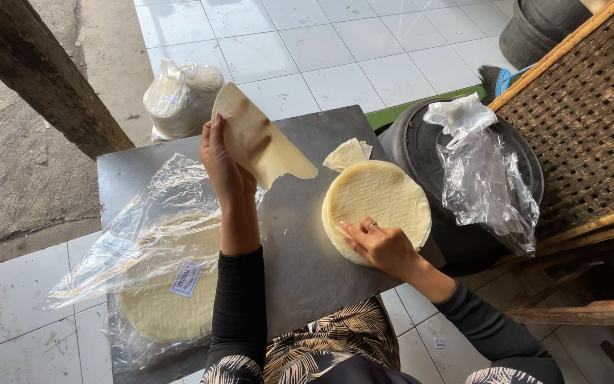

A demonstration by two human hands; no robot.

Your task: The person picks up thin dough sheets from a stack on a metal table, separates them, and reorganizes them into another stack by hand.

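Metal table (300,249): the grey sheet surface is carrying everything within the person's reach; its bare middle strip, between the bag and the stack, is giving the most open room for moving.
Clear bag of wafers (158,277): it is lying at the table's left end with its mouth gaping toward the middle, and its lower corner is hanging past the near edge.
Black drum (421,142): it is standing just beside the table's right edge, with crumpled empty plastic (485,178) draped over its lid, so that side is crowded.
Stack of round wafers (376,206): it is sitting near the table's right edge, its rim almost at the edge, well apart from the bag.
Broken wafer (261,139): a pale, torn sheet is being held tilted above the far part of the table, clear of the stack, its ragged edge pointing right.
Left hand (223,167): it is raised and grasping the broken wafer along its left side.
Right hand (385,245): it is resting loosely open on the near rim of the stack, fingertips touching the top wafer and clasping nothing.
Small offcuts (348,153): they are lying just beyond the stack.
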